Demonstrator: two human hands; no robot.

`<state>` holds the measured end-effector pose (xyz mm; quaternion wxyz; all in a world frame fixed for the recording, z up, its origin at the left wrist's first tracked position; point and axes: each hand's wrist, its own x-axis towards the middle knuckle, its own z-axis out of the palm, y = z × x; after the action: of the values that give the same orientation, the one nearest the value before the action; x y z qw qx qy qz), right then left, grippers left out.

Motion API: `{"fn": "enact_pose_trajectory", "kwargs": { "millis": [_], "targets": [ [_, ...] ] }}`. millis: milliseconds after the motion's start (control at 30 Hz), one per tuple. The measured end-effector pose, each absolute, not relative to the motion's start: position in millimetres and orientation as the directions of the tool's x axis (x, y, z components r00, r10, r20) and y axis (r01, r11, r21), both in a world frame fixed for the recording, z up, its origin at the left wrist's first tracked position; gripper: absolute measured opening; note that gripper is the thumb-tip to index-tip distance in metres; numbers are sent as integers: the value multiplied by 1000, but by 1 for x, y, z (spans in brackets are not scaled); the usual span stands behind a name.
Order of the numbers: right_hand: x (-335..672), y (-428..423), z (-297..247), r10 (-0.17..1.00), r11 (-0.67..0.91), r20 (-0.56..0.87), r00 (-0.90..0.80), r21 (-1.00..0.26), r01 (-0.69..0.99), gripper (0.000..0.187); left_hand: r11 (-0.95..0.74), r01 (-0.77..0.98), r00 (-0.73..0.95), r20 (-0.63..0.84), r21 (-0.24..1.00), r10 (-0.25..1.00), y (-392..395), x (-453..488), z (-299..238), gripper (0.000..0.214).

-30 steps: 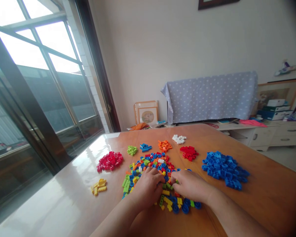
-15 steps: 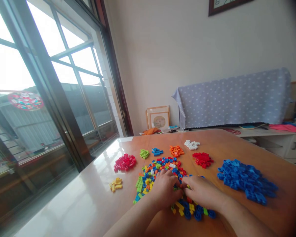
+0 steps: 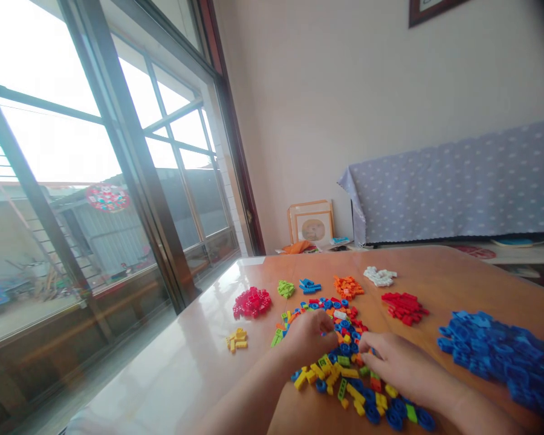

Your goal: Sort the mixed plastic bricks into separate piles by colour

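A mixed pile of small plastic building bricks (image 3: 344, 373) lies on the table between and around my two hands. It holds yellow, blue, green, red and orange pieces. Over the pile's left side my left hand (image 3: 312, 333) is closed, its fingers curled inward; whatever may be in them is hidden. My right hand (image 3: 392, 361) rests low at the pile's right side, thumb and fingertips drawn together among the bricks. What those fingertips grip, if anything, is too small to make out. A gap with bricks showing separates the two hands.
Sorted heaps surround the pile: yellow bricks (image 3: 237, 341), pink bricks (image 3: 252, 302), lime bricks (image 3: 286, 289), light-blue bricks (image 3: 309, 286), orange bricks (image 3: 348, 287), white bricks (image 3: 379, 277), red bricks (image 3: 403, 308) and a large blue heap (image 3: 498, 353). The wooden table (image 3: 163, 374) reaches toward a window.
The view has turned left, so everything sits farther right. My hands have moved apart from each other, uncovering bricks between them. More yellow bricks show at the pile's near edge.
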<state>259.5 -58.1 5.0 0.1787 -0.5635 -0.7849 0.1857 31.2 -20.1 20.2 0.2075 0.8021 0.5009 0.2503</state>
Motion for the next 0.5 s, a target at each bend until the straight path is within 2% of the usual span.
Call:
{"fn": "enact_pose_trajectory", "kwargs": {
  "millis": [167, 367, 500],
  "targets": [
    [259, -55, 2, 948, 308, 95, -303, -509, 804, 20, -243, 595, 87, 239, 766, 967, 18, -4, 16, 17],
    [258, -53, 2, 958, 285, 117, -264, -530, 799, 19, -82, 620, -164, 231, 781, 959, 74, -45, 17, 13],
    [259, -53, 4, 963, 269, 124, -240, -530, 804, 19, 21, 654, -272, 209, 756, 939, 104, -60, 24, 9]
  ]
}}
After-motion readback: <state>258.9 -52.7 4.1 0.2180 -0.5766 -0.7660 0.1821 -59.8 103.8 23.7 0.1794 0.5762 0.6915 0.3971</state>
